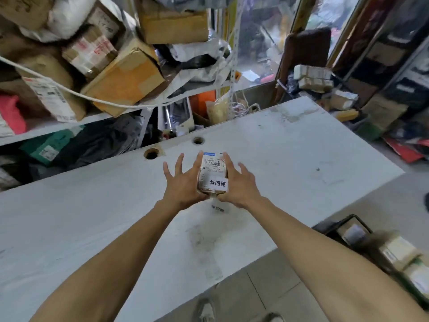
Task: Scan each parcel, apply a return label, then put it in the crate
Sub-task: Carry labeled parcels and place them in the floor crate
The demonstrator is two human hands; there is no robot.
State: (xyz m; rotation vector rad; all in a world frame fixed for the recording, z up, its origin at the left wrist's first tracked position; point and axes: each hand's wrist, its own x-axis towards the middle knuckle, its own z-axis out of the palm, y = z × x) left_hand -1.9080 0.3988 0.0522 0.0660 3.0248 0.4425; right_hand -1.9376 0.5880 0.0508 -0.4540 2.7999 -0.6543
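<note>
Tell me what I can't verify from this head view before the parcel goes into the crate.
- Small brown parcel underside and sides: covered by the left hand and right hand.
- Barcode digits on its white shipping label: too small to read.
- Black wire crate at lower right: blurred and cut off by the frame edge, so its free space is unclear.
- Scanner: none in view.

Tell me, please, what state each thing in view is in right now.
parcel: held above the table between both hands, shipping label up
return label: already stuck on the parcel's near end
left hand: fingers spread, pressing the parcel's left side
right hand: fingers spread, pressing its right side
crate: on the floor at right, already holding parcels
table: bare white top
</note>
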